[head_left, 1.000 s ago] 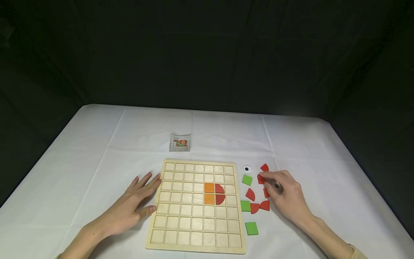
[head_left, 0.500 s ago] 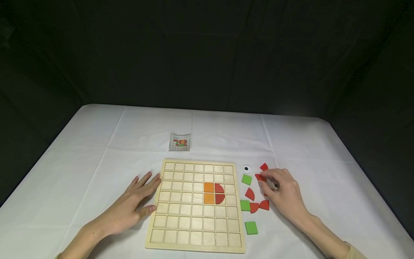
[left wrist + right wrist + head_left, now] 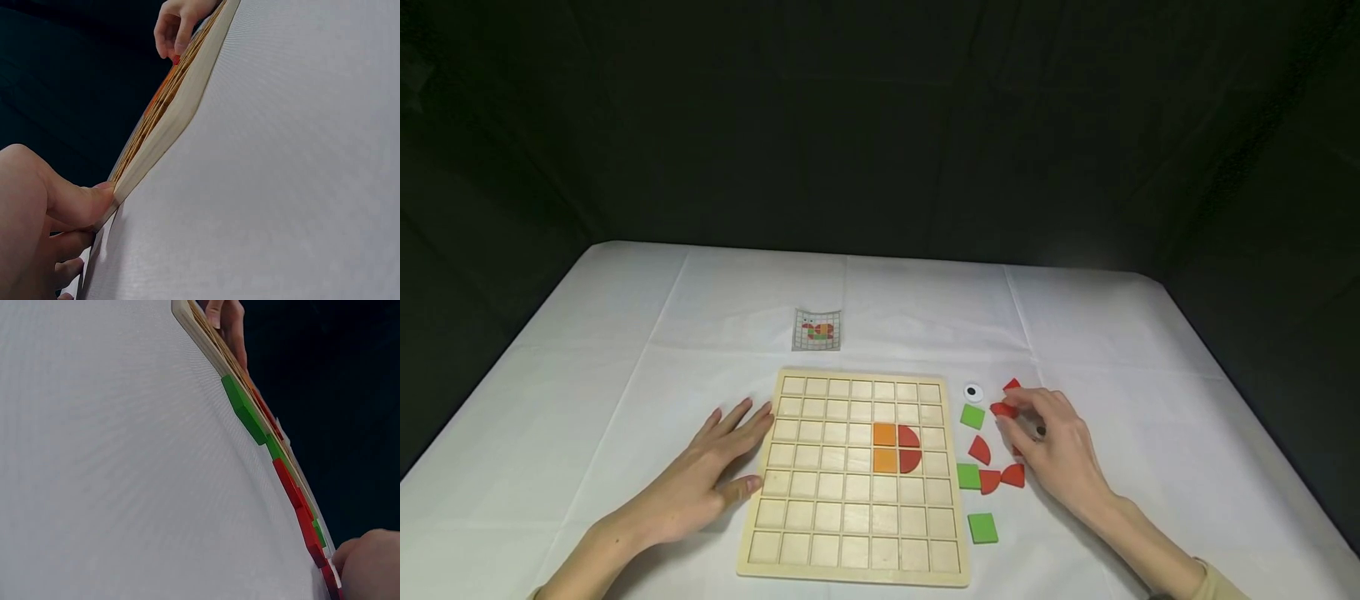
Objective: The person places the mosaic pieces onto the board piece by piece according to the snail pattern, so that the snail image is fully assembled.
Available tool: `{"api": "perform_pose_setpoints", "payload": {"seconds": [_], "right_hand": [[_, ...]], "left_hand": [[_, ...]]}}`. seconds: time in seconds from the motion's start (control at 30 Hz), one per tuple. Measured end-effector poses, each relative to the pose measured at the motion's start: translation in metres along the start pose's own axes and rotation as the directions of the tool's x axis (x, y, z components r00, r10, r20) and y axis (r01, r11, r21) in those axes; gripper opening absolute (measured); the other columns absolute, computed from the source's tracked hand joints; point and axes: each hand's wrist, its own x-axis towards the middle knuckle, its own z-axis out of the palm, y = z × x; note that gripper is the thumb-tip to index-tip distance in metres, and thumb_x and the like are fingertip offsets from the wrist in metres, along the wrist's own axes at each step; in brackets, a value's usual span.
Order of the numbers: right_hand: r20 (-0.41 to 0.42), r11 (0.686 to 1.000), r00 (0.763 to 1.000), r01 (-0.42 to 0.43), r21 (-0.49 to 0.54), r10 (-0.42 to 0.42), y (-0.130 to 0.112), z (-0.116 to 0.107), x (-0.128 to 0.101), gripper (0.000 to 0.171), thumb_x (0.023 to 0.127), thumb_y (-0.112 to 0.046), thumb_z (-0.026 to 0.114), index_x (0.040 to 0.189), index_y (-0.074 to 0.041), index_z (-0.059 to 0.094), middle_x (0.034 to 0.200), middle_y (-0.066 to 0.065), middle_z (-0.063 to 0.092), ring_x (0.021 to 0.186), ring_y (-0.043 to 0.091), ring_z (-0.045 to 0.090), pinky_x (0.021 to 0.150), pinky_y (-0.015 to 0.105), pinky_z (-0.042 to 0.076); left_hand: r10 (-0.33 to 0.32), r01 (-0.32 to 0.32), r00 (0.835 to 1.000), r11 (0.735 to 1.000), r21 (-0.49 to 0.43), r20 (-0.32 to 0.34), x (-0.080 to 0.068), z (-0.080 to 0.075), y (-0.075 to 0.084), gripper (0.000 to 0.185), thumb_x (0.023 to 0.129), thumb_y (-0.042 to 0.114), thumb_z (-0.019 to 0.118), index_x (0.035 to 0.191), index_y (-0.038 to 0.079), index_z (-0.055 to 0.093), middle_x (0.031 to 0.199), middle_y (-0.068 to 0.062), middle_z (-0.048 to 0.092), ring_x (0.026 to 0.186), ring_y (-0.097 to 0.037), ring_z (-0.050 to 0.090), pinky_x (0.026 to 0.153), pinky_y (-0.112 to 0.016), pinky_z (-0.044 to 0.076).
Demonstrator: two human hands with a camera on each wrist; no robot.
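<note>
Head view: right hand (image 3: 1051, 446) pinches red piece (image 3: 1003, 410), fingers curled

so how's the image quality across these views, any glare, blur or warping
Head view: even light, white tablecloth bright against a near-black backdrop, no harsh glare, wooden grid board sharp. Left wrist view: left hand fills the corner, soft from closeness, board seen edge-on and tilted. Right wrist view: table bends in a curve, lens distortion; green pieces crisp, right hand blurred at the corner.
</note>
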Motion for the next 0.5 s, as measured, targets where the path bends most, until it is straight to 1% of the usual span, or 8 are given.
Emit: {"api": "perform_pose_setpoints", "payload": {"seconds": [0.1, 0.2, 0.3, 0.43, 0.5], "right_hand": [[-0.004, 0.999, 1.000, 0.020, 0.042, -0.019, -0.004, 0.001, -0.001, 0.036, 0.080, -0.002, 0.081, 0.113, -0.009, 0.069, 0.105, -0.001, 0.065, 0.096, 0.013, 0.057, 0.079, 0.001, 0.048], [-0.005, 0.991, 0.996, 0.090, 0.099, -0.090, -0.010, 0.004, 0.000, 0.037, 0.079, -0.001, 0.082, 0.112, -0.010, 0.069, 0.105, -0.002, 0.066, 0.097, 0.013, 0.058, 0.076, 0.003, 0.049], [0.007, 0.973, 0.984, 0.175, 0.151, -0.178, -0.020, 0.009, 0.001, 0.035, 0.078, -0.002, 0.082, 0.110, -0.010, 0.069, 0.104, -0.003, 0.069, 0.100, 0.012, 0.058, 0.083, 0.008, 0.048], [0.038, 0.945, 0.963, 0.253, 0.206, -0.266, -0.034, 0.019, 0.003, 0.033, 0.079, -0.005, 0.083, 0.108, -0.011, 0.070, 0.105, -0.003, 0.070, 0.101, 0.011, 0.057, 0.085, 0.013, 0.046], [0.063, 0.933, 0.953, 0.273, 0.234, -0.295, -0.041, 0.024, 0.002, 0.032, 0.080, -0.006, 0.082, 0.108, -0.013, 0.070, 0.106, -0.005, 0.069, 0.096, 0.010, 0.055, 0.076, 0.013, 0.046]], "left_hand": [[-0.006, 0.006, 1.000, 1.000, 0.007, 0.001, 0.000, 0.000, 0.000, 0.072, 0.092, 0.019, 0.069, 0.155, 0.005, 0.035, 0.164, -0.002, 0.026, 0.155, -0.031, 0.014, 0.128, -0.039, -0.003], [-0.007, 0.007, 1.000, 1.000, 0.014, -0.001, 0.001, 0.000, 0.001, 0.072, 0.092, 0.019, 0.069, 0.154, 0.005, 0.035, 0.164, -0.002, 0.026, 0.154, -0.031, 0.014, 0.128, -0.039, -0.002], [-0.008, 0.008, 1.000, 1.000, 0.015, -0.001, 0.000, 0.000, 0.001, 0.072, 0.093, 0.020, 0.069, 0.155, 0.005, 0.035, 0.164, -0.002, 0.026, 0.155, -0.031, 0.014, 0.128, -0.039, -0.002], [-0.013, 0.013, 1.000, 1.000, 0.012, -0.002, 0.000, 0.001, 0.001, 0.072, 0.092, 0.020, 0.069, 0.155, 0.006, 0.035, 0.164, -0.001, 0.026, 0.155, -0.031, 0.014, 0.128, -0.039, -0.002], [-0.015, 0.015, 1.000, 1.000, 0.007, 0.000, 0.000, 0.001, 0.001, 0.072, 0.093, 0.020, 0.068, 0.155, 0.006, 0.034, 0.165, -0.001, 0.025, 0.155, -0.031, 0.013, 0.128, -0.040, -0.003]]}}
